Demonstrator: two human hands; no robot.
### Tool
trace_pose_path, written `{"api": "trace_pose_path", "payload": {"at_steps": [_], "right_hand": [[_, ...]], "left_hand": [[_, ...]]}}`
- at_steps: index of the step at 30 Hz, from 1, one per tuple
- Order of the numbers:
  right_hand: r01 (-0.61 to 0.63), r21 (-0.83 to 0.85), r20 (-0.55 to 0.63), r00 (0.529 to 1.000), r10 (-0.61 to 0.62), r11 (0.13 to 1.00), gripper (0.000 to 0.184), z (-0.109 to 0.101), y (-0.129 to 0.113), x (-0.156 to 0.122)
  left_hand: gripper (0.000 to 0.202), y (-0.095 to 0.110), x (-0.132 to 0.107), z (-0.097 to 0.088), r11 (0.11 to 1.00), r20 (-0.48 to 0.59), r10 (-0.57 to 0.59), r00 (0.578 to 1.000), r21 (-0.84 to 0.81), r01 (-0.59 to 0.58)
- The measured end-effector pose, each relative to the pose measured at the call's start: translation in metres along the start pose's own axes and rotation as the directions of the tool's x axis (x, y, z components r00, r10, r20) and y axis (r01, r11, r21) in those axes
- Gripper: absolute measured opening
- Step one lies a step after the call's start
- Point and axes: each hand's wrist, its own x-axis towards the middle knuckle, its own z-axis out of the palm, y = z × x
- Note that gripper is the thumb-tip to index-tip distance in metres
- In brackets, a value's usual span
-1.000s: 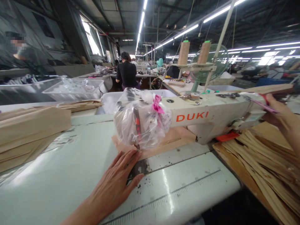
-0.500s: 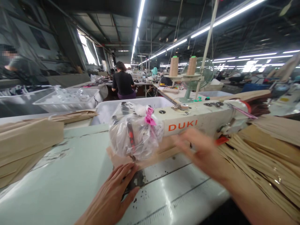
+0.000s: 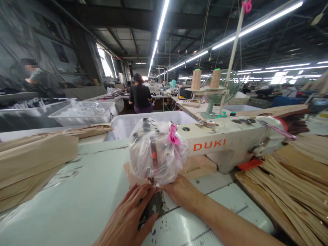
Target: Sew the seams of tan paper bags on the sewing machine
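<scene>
A sewing machine [image 3: 210, 145] marked DUKI stands in front of me, its head wrapped in a clear plastic bag [image 3: 166, 160] tied with a pink ribbon. Beige fabric [image 3: 197, 167] lies on the machine bed under the head. My left hand [image 3: 130, 208] rests flat by the needle area, fingertips on the fabric's near edge and thumb apart. Close to it, my right hand [image 3: 181, 191] reaches in from the right with its fingers drawn together. A tiny white bit [image 3: 157, 185] shows at its fingertips; what they pinch is too small to make out.
Beige fabric pieces [image 3: 38, 150] are stacked at the left. Long beige strips [image 3: 284, 188] lie on a board at the right. Behind the machine are a white bin [image 3: 153, 118], thread cones [image 3: 196, 79] and a fan [image 3: 211, 111]. A person in black [image 3: 139, 94] sits further back.
My right hand has come from in front of the machine arm down and left to the needle area, beside my left hand. My left hand stays on the fabric. The view has shifted slightly.
</scene>
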Motion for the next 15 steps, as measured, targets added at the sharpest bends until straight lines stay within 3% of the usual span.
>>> {"api": "trace_pose_path", "payload": {"at_steps": [8,15], "right_hand": [[-0.036,-0.113,-0.02,0.999,0.034,0.993,0.016,0.003,0.0057,0.0019],[-0.062,-0.122,0.002,0.998,0.062,0.991,0.018,-0.0003,-0.0016,0.0043]], "left_hand": [[0.064,-0.0001,-0.0044,0.0051,0.999,0.027,-0.047,0.999,-0.02,0.047],[0.065,0.0001,-0.0021,0.004,0.992,0.101,-0.073,0.992,-0.099,0.083]]}}
